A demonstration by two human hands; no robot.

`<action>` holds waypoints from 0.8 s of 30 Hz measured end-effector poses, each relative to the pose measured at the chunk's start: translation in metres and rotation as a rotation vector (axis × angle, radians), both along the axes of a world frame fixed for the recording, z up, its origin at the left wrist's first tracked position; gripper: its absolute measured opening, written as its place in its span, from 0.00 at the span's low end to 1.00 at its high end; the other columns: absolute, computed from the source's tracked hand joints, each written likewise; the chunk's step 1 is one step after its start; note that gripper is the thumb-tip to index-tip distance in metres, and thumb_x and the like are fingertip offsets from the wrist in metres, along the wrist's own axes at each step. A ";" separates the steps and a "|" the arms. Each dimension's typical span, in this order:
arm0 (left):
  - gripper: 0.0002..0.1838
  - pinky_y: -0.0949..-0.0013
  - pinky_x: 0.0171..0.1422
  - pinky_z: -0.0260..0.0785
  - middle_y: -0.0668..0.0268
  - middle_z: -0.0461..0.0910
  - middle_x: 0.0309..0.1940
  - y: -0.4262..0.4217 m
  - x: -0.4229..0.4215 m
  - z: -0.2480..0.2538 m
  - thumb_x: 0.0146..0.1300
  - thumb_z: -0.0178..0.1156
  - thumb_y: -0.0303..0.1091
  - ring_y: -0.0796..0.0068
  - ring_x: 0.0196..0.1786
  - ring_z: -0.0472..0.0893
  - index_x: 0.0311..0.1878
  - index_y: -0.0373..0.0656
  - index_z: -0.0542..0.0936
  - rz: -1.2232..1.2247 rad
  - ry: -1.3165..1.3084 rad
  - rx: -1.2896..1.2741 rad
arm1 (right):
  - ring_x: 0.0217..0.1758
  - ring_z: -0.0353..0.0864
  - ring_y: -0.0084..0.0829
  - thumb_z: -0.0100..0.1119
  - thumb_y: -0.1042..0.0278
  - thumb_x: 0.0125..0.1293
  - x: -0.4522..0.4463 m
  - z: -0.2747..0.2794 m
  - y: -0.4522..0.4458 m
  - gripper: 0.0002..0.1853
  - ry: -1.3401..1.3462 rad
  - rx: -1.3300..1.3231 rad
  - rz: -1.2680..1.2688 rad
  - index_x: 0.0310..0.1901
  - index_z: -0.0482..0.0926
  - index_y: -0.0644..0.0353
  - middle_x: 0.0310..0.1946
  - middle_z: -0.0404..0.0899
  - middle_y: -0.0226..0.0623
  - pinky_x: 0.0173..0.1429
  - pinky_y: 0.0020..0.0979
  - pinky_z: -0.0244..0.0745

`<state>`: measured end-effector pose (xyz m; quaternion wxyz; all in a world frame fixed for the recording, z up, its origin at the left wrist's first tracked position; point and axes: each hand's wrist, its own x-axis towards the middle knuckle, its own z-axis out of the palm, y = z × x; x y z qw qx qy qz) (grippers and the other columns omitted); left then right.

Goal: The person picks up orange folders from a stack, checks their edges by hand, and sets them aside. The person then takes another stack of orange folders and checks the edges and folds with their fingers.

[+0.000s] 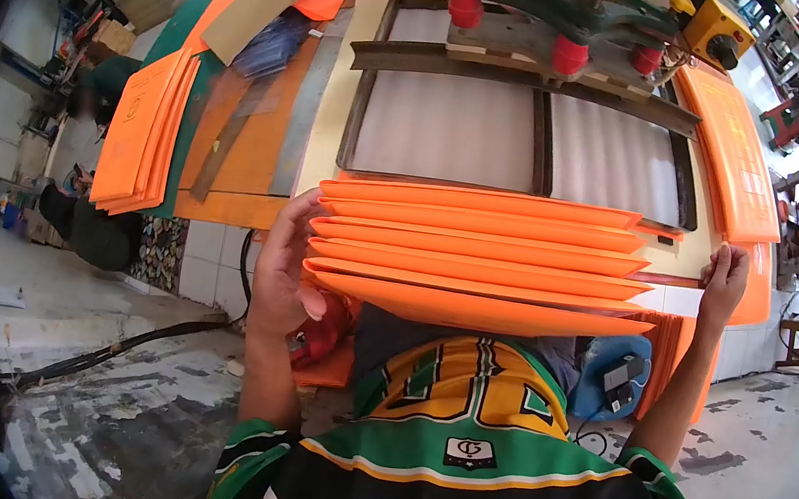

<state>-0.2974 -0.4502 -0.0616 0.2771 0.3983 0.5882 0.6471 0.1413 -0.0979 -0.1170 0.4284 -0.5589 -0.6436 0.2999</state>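
Several orange folders (481, 246) lie fanned one above another in front of my body, along the near edge of the table. My left hand (285, 260) is wrapped round their left ends, the thumb on the near side and the fingertips partly hidden. Out to the right, my right hand (724, 280) is closed in a pinch at the table's edge, beside the orange covers (733, 152) stacked there. Whatever it pinches, if anything, is too small to make out. Beyond the folders stands a dark metal frame (546, 148) with pale panels.
A green machine part with red feet (562, 13) sits over the frame's far side, near a yellow control box (718, 34). More orange folders (145, 130) hang over the left table edge. Clear plastic sheets (275, 46) lie beside cardboard (256, 17). Black cables (125, 345) cross the floor.
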 end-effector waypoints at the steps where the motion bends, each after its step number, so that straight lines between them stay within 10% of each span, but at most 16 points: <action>1: 0.68 0.61 0.71 0.65 0.59 0.70 0.66 0.003 0.002 0.001 0.34 0.73 0.70 0.65 0.68 0.72 0.74 0.34 0.59 -0.012 -0.005 0.002 | 0.29 0.68 0.14 0.53 0.64 0.77 0.002 0.000 0.001 0.07 0.116 0.024 0.047 0.45 0.72 0.58 0.28 0.72 0.27 0.30 0.21 0.64; 16: 0.60 0.52 0.74 0.61 0.39 0.72 0.64 0.048 0.006 0.059 0.48 0.59 0.82 0.48 0.68 0.72 0.63 0.27 0.72 0.102 0.524 0.258 | 0.32 0.73 0.18 0.61 0.76 0.68 -0.073 0.100 -0.052 0.04 0.713 0.012 0.451 0.43 0.79 0.60 0.33 0.77 0.29 0.38 0.22 0.69; 24: 0.48 0.53 0.63 0.71 0.51 0.80 0.54 0.073 0.060 0.125 0.49 0.63 0.73 0.50 0.57 0.80 0.55 0.33 0.80 -0.101 1.107 -0.002 | 0.33 0.79 0.23 0.63 0.82 0.64 -0.118 0.120 -0.069 0.05 0.812 0.046 0.766 0.41 0.81 0.65 0.36 0.79 0.35 0.38 0.25 0.80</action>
